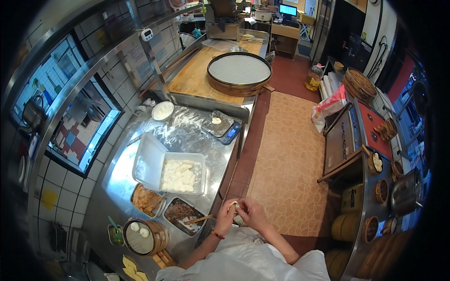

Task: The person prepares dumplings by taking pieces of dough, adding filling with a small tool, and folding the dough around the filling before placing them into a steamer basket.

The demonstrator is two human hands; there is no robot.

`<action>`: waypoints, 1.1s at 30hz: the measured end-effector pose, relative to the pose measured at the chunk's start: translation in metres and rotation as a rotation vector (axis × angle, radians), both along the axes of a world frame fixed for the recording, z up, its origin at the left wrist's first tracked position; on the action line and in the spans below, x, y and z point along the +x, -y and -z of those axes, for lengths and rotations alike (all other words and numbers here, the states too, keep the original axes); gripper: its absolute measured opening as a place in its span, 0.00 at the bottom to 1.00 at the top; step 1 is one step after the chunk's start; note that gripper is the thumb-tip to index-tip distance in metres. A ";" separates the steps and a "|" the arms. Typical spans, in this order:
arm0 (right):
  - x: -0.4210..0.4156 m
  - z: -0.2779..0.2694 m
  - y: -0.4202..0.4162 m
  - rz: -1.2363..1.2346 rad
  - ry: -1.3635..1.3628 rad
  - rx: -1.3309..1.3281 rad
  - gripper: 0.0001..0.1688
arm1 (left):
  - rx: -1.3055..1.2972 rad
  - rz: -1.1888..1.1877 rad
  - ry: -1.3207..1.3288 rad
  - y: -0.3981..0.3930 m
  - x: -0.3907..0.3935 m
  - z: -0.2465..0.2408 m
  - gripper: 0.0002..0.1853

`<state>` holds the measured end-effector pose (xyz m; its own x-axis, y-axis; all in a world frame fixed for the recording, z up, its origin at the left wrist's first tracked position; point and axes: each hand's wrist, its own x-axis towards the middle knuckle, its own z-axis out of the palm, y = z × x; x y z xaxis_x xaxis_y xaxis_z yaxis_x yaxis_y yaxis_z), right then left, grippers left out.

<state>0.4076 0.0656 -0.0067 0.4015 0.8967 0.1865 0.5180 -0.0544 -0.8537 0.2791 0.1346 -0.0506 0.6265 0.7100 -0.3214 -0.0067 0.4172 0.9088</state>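
My left hand [226, 216] cups a small piece of white dough [233, 204], and the fingers of my right hand [252, 214] pinch its edge. Both hands are just past the front edge of the steel counter [207, 123]. Whether the dough holds filling is hidden by my fingers. Closest to my left hand is a steel tray of dark minced filling [180, 210] with a wooden spatula [199, 220] resting in it. Beside it sits a tray of orange-brown filling [146, 199]. A plastic box [202, 172] holds several flattened dough pieces [178, 175].
A bamboo steamer [160, 239] with two white buns [139, 229] stands at the lower left. A digital scale [230, 132] carries a dough lump [216, 121]. Flour fills a bowl [162, 111]. A large round steamer [239, 89] rests on the wooden board [190, 80]. Shelving [364, 196] lines the right.
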 end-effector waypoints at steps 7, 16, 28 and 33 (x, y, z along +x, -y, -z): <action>0.005 0.016 -0.005 -0.004 -0.004 0.068 0.08 | -0.240 -0.114 0.215 -0.007 0.000 -0.013 0.18; -0.001 0.020 -0.013 0.038 0.008 0.039 0.06 | -0.093 -0.132 0.135 -0.007 -0.004 0.000 0.17; 0.001 0.016 -0.017 -0.121 0.123 0.083 0.07 | 0.060 -0.031 -0.029 -0.012 -0.009 0.010 0.17; 0.003 0.014 -0.018 -0.161 0.098 0.114 0.06 | 0.161 0.101 -0.137 -0.019 -0.014 -0.001 0.18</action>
